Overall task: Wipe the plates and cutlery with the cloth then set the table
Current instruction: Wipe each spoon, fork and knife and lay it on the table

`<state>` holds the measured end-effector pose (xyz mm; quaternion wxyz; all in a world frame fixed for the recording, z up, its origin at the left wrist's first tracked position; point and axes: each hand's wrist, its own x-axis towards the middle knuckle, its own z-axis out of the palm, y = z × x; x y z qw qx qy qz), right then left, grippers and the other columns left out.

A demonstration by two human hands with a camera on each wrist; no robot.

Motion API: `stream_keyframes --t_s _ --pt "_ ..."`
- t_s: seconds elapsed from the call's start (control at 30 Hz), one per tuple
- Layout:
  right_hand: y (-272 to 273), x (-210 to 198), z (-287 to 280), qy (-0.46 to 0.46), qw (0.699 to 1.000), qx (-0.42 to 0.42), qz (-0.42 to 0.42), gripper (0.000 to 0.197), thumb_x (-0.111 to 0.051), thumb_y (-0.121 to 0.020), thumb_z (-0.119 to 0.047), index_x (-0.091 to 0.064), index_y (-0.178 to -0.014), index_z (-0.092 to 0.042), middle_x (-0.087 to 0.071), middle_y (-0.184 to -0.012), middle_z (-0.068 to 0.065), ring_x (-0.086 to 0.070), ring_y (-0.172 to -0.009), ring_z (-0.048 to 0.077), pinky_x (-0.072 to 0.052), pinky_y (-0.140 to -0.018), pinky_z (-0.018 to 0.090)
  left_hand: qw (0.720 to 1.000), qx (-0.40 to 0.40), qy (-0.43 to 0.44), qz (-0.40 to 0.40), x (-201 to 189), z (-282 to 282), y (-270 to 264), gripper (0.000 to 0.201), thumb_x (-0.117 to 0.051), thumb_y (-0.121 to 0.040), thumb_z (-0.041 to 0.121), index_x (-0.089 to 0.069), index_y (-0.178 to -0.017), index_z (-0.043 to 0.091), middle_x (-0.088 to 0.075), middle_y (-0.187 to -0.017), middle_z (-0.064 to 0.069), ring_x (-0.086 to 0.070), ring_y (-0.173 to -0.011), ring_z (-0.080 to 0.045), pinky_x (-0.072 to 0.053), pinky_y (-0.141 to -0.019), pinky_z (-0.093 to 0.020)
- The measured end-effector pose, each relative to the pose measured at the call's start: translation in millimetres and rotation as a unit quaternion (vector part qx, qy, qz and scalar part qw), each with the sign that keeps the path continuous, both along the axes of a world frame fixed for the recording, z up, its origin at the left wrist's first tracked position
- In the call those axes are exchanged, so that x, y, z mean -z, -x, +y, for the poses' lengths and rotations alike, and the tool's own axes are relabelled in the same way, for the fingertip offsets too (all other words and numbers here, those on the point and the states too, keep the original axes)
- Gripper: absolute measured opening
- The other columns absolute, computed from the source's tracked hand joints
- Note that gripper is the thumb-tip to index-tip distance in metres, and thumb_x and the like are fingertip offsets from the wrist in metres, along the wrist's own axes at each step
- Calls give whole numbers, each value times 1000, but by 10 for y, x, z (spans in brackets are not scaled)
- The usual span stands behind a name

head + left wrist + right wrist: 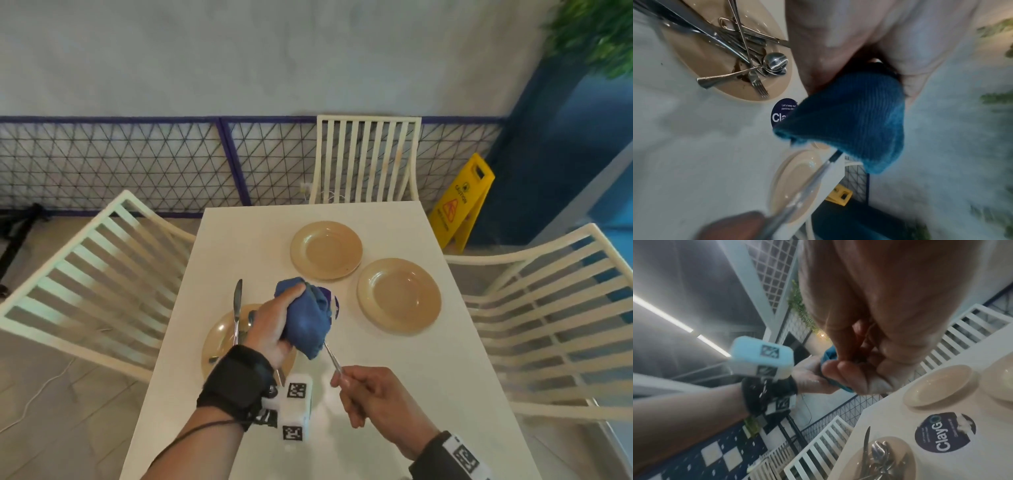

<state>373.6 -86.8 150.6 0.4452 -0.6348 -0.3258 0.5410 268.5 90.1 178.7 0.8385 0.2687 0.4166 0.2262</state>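
My left hand (274, 322) grips a bunched blue cloth (308, 318) above the white table (394, 377); the cloth (849, 123) fills the middle of the left wrist view. My right hand (370, 394) pinches the handle of a slim metal utensil (331, 356) whose far end is buried in the cloth, so I cannot tell what kind it is. Below my left hand a tan plate (219, 339) holds a pile of cutlery (756, 65), with a knife (237, 305) sticking out past its rim. Two bare tan plates (326, 250) (399, 295) lie further back.
A round dark sticker (945, 433) lies on the table between the plates. White slatted chairs stand at the left (89, 284), far (366, 161) and right (555, 325) sides. A yellow caution sign (462, 205) stands on the floor beyond the right corner.
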Motion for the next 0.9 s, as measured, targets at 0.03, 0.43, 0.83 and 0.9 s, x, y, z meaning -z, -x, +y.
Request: stream_keyframes --t_s 0.03,0.43,0.83,0.9 --pt "-11 -11 -39 -1 1000 -7 -12 24 -48 -104 -10 -69 -92 -3 -54 -53 -4 -48 -46 13 -40 -52 22 1000 -13 16 3 -4 49 -16 20 -63 -93 26 -65 -102 9 -68 -102 -15 -71 -89 -29 -57 -82 -41" --pt "-328 139 -274 -4 999 -9 -31 25 -51 -102 -13 -71 -89 -12 -57 -57 0 -50 -48 17 -44 -54 26 1000 14 -4 -25 6 -185 -328 13 -62 -94 21 -61 -92 8 -59 -97 -17 -63 -84 -31 -53 -87 -43" --pt "-468 162 -133 -12 997 47 -57 29 -45 -95 7 -59 -69 3 -60 -53 -1 -51 -42 12 -41 -53 30 983 34 -128 126 293 -832 -656 46 -79 -81 35 -68 -110 1 -75 -102 -20 -72 -94 -38 -56 -82 -53" --pt "-502 166 -104 0 999 18 -27 28 -45 -95 5 -64 -76 -3 -69 -65 3 -60 -50 15 -48 -54 30 969 48 -187 152 334 -892 -649 35 -73 -88 32 -70 -103 0 -76 -96 -19 -73 -88 -35 -57 -74 -43"
